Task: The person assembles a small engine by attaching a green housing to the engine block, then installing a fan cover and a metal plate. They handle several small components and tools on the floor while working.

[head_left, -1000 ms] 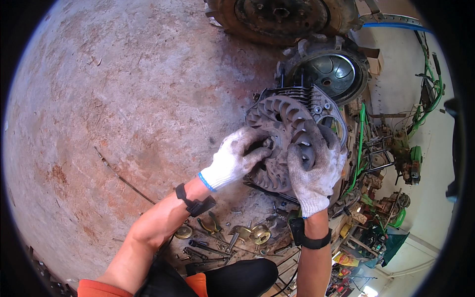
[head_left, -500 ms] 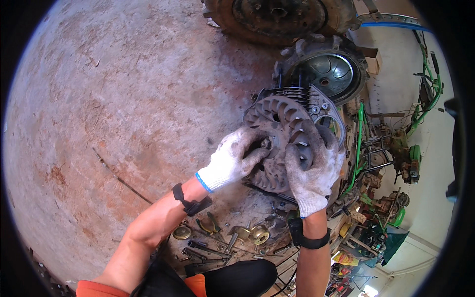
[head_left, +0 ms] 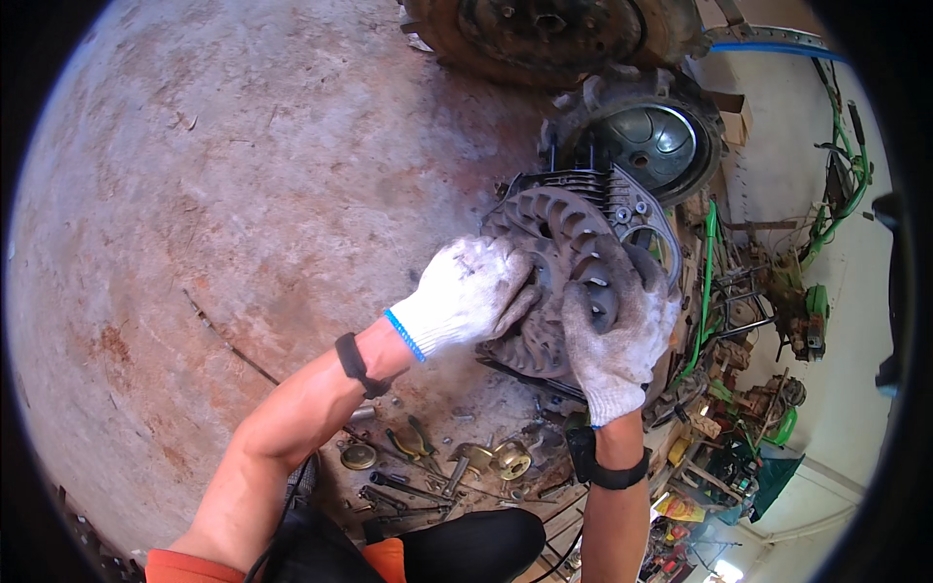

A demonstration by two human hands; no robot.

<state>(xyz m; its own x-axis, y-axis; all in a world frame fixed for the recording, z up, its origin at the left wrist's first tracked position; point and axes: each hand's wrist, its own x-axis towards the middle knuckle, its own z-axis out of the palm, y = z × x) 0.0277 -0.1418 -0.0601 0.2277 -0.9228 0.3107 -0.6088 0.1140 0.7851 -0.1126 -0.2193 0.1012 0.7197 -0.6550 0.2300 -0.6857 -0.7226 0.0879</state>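
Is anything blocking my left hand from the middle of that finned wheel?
Nothing visible blocks it. The left hand is right at the middle of the finned wheel, though its curled glove hides the exact contact. The right hand is on the wheel's right side, and the pliers lie off toward the person.

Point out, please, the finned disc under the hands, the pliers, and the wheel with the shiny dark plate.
Finned disc [head_left: 556,260], head view: on its face, near the centre.
Pliers [head_left: 425,442], head view: on one of the handles.
Wheel [head_left: 649,142], head view: on its shiny dark plate.
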